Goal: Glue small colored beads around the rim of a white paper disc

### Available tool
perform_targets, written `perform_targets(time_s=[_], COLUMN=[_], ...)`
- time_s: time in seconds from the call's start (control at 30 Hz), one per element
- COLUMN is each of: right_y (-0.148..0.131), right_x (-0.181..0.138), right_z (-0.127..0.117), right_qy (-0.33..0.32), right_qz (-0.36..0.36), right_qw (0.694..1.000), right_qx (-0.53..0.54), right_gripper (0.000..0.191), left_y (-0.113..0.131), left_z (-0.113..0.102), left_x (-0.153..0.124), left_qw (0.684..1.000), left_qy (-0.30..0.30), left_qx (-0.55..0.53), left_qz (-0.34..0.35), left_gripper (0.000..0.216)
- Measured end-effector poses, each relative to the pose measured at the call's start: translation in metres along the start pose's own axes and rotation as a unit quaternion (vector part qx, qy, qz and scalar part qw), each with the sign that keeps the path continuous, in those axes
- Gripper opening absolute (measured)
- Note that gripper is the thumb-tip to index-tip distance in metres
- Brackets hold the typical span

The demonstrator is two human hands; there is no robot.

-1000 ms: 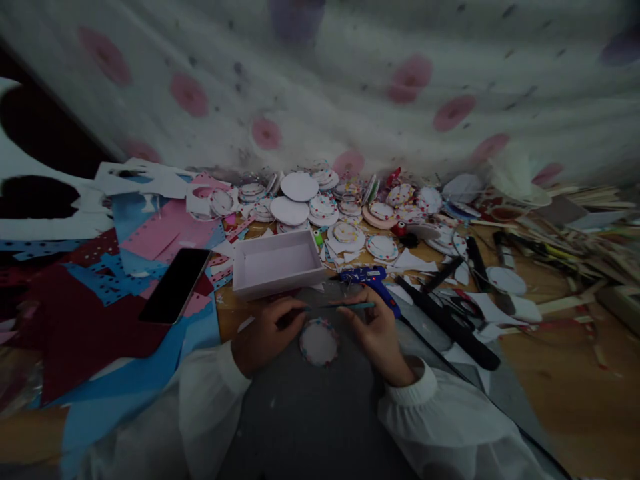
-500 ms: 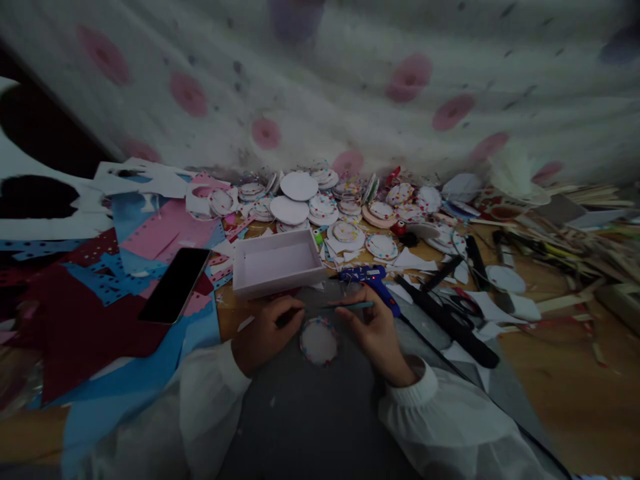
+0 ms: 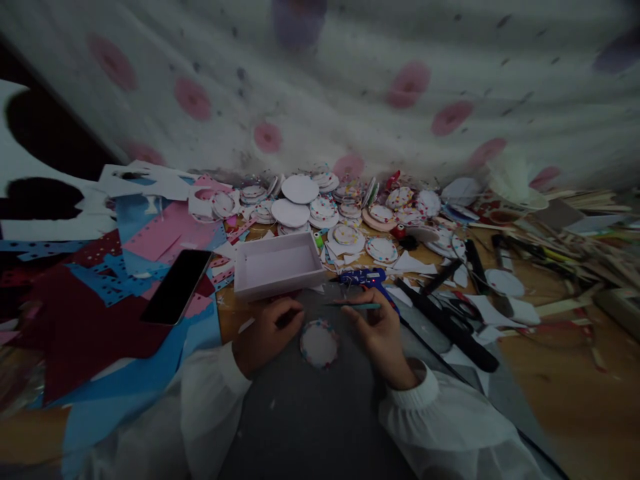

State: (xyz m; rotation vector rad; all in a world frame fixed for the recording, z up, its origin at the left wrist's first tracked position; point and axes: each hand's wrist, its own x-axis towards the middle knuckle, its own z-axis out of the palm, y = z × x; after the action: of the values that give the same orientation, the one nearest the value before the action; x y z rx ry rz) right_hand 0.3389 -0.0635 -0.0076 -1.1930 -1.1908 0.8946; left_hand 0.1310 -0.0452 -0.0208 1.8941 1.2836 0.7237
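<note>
My right hand point(image 3: 379, 330) is closed on thin teal tweezers point(image 3: 363, 306), held level with the fine tip pointing left. Opposite it, my left hand point(image 3: 270, 333) has its thumb and forefinger pinched together; whatever is between them is too small to make out. A gap separates the tweezers' tip from the left fingertips. Below and between both hands, a round white disc point(image 3: 319, 345) edged with small coloured beads or dots lies flat on the grey mat point(image 3: 310, 420). Neither hand touches the disc.
Behind the hands stand an open white box point(image 3: 277, 285) and a blue glue gun point(image 3: 363, 276), its cord running right. Stacked discs point(image 3: 300, 189) line the back. A phone point(image 3: 177, 287) rests on coloured sheets at left. A black rod point(image 3: 447, 325) and scissors point(image 3: 463, 310) lie right.
My right hand has shifted slightly right with the tweezers, so their tip has drawn away from my left fingertips. The left hand and the disc stay about where they were.
</note>
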Motion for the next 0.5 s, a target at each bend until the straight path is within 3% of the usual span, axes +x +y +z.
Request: perform_targets(time_s=[0.5], right_y=[0.0056], right_x=[-0.0043], right_z=[0.0], right_qy=[-0.015], right_qz=[-0.011], right_qw=[0.999], right_qx=[-0.049], right_gripper=[0.013], left_y=[0.0083], left_z=[-0.0044], left_x=[-0.0006], left_qw=[0.999], left_qy=[-0.049], left_qx=[0.008], left_qz=[0.004], left_gripper=[0.02])
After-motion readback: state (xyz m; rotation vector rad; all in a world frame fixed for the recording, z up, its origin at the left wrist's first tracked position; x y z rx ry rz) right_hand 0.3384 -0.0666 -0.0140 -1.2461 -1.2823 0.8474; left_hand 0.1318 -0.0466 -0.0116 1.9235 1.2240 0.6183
